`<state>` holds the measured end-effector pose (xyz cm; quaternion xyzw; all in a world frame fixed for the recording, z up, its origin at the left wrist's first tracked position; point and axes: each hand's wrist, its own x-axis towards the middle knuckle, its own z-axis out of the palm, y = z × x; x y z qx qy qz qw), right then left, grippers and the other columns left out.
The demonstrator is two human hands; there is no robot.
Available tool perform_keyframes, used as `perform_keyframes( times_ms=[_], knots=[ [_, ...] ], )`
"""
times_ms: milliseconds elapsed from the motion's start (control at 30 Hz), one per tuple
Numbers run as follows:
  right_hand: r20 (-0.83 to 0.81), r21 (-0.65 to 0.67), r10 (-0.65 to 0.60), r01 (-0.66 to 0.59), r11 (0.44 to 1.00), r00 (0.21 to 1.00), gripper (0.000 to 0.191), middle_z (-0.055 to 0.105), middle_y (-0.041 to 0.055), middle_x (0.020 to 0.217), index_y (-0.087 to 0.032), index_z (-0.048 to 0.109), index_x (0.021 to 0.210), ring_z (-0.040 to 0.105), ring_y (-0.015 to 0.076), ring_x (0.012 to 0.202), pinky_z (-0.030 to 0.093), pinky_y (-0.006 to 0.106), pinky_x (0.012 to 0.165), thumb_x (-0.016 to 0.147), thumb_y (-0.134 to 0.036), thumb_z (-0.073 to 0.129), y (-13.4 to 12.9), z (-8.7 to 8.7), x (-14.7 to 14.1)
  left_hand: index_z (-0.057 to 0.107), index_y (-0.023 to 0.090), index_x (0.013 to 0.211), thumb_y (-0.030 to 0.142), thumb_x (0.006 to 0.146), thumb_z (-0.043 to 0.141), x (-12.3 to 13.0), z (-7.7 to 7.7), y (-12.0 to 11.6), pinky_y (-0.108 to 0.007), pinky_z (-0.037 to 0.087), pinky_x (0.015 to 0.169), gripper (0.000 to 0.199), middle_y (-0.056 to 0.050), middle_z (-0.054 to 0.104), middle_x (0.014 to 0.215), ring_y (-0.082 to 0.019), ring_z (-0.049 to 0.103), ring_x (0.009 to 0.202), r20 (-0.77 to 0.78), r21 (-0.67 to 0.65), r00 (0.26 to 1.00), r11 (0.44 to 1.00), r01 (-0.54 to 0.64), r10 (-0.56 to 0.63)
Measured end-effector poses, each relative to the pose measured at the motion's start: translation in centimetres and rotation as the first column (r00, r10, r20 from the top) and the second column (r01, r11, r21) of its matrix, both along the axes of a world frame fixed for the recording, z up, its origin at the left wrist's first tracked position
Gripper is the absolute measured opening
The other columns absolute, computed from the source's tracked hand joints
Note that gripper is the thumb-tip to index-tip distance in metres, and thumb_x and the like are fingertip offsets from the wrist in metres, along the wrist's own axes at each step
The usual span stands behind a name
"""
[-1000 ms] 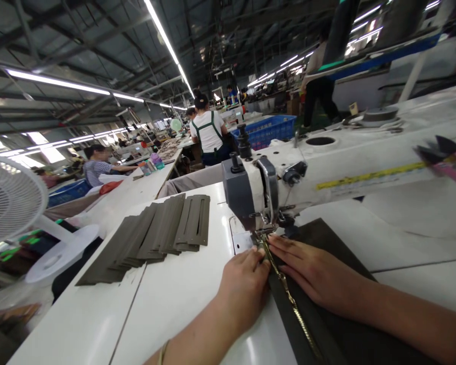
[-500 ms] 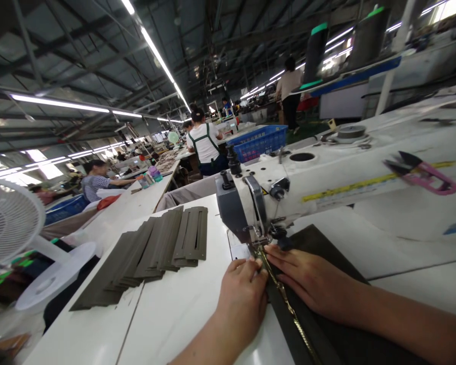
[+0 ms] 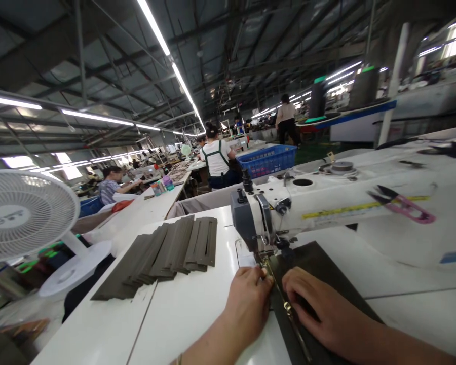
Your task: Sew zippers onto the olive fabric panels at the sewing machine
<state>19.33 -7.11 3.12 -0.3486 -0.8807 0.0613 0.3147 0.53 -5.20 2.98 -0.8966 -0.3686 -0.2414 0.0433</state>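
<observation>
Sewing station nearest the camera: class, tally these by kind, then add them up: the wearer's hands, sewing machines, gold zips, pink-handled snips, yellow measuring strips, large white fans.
Hands (left hand, right hand): 2
Sewing machine: 1
Gold zip: 1
Pink-handled snips: 1
Yellow measuring strip: 1
Large white fan: 1
Total: 7

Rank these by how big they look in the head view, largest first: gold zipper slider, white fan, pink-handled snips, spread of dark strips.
1. White fan
2. Dark strips
3. Pink-handled snips
4. Gold zipper slider
</observation>
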Motion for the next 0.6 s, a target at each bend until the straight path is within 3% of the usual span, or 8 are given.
perform_keyframes(
  times_ms=[67, 200, 300, 400, 600],
  knots=[
    [0.061, 0.193, 0.001, -0.013, 0.981, 0.998, 0.024, 0.063, 0.0100, 0.096, -0.014, 0.056, 0.094, 0.059, 0.0173, 0.089, 0.050, 0.029, 0.079, 0.079, -0.008, 0.039, -1.3, 0.2, 0.2, 0.061, 0.015, 0.096, 0.011, 0.070, 0.057, 0.0, -0.1, -0.8, -0.039, 0.051, 0.081, 0.026, -0.008, 0.065, 0.100, -0.023, 0.062, 0.090, -0.026, 0.030, 0.999, 0.999, 0.033, -0.032],
    [0.190, 0.514, -0.065, -0.043, 0.857, 0.980, 0.031, 0.065, 0.0096, 0.109, -0.013, 0.061, 0.104, 0.059, 0.0196, 0.099, 0.049, 0.027, 0.079, 0.078, -0.017, 0.045, -3.9, 1.3, 1.0, 0.059, 0.013, 0.101, 0.014, 0.078, 0.054, 0.0, -0.5, -2.7, -0.039, 0.050, 0.087, 0.024, -0.010, 0.064, 0.110, -0.024, 0.059, 0.101, -0.022, 0.071, 0.998, 0.996, 0.056, -0.054],
    [0.160, 0.574, -0.098, -0.011, 0.819, 0.982, 0.031, 0.067, 0.0067, 0.103, -0.016, 0.065, 0.095, 0.060, 0.0200, 0.095, 0.049, 0.030, 0.076, 0.084, -0.016, 0.036, -4.9, 1.0, 0.8, 0.059, 0.013, 0.105, 0.012, 0.080, 0.052, 0.1, -0.3, -3.4, -0.039, 0.049, 0.090, 0.025, -0.010, 0.064, 0.110, -0.023, 0.058, 0.104, 0.023, 0.047, 0.999, 0.998, 0.042, -0.043],
    [0.075, 0.588, -0.136, 0.066, 0.806, 0.988, 0.045, 0.070, 0.0042, 0.089, -0.017, 0.067, 0.085, 0.063, 0.0179, 0.084, 0.049, 0.032, 0.074, 0.090, -0.010, 0.023, -5.2, -0.6, -0.2, 0.059, 0.012, 0.105, 0.009, 0.077, 0.052, 0.1, 0.1, -3.6, -0.039, 0.049, 0.091, 0.029, -0.011, 0.064, 0.108, -0.024, 0.058, 0.104, 0.030, 0.026, 0.998, 0.998, 0.050, -0.051],
    [-0.087, 0.571, -0.117, 0.146, 0.808, 0.989, 0.051, 0.071, 0.0046, 0.079, -0.016, 0.068, 0.073, 0.064, 0.0141, 0.076, 0.049, 0.025, 0.069, 0.091, -0.002, 0.021, -5.4, -2.4, -1.4, 0.060, 0.013, 0.102, 0.011, 0.079, 0.051, 0.1, 0.0, -3.6, -0.039, 0.051, 0.087, 0.024, -0.011, 0.066, 0.105, -0.024, 0.061, 0.099, 0.035, 0.090, 0.998, 0.995, 0.046, -0.049]
  ],
)
